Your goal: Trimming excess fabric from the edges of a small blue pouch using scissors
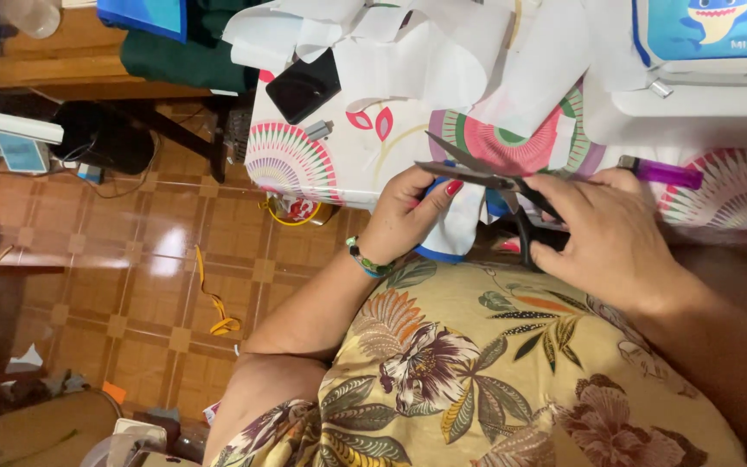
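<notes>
My right hand (pixel 603 233) grips the black handles of a pair of scissors (pixel 486 175), whose open blades point left. My left hand (pixel 408 216), with red nails and a beaded wristband, pinches a white piece of fabric with a blue edge (pixel 460 229) just under the blades. Both hands work at the near edge of a table covered in a white cloth with pink and green fan patterns (pixel 304 156). How the fabric sits between the blades is hidden by my fingers.
White paper pieces (pixel 408 43) lie on the table, with a black phone (pixel 304 85), a small grey lighter (pixel 319 131) and a purple lighter (pixel 663 173). A blue bag (pixel 711 30) sits at the back right. A yellow tape (pixel 213 303) lies on the brown tiled floor.
</notes>
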